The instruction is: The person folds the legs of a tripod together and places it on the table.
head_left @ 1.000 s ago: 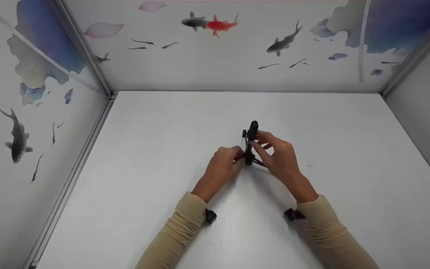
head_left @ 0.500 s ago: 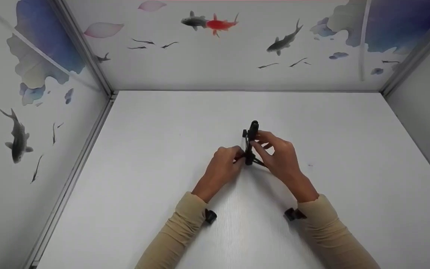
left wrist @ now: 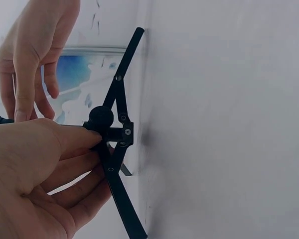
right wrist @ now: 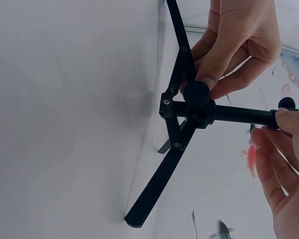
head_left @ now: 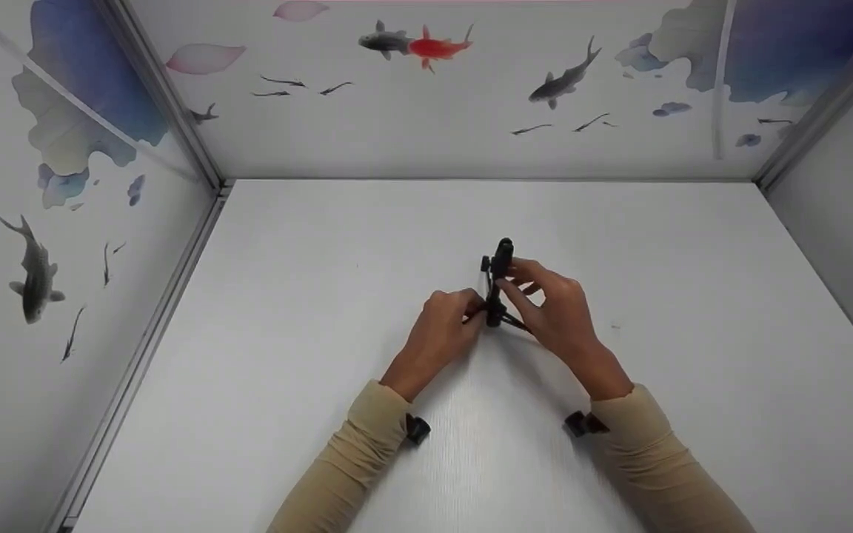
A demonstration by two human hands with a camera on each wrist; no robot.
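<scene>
A small black tripod stands upright on the white table with its legs spread. In the right wrist view its round knob sits on the collar above the leg hinges, and a thin column runs up from it. My left hand holds the tripod low down, thumb at the knob and fingers behind a leg. Higher up, my right hand pinches the column between thumb and fingers, close to a second, smaller knob. The tripod's black top rises above the right fingertips.
White panels printed with fish and blue patches enclose the table at the back and both sides. Metal rails edge the left side. A small black wrist camera sits at each sleeve cuff.
</scene>
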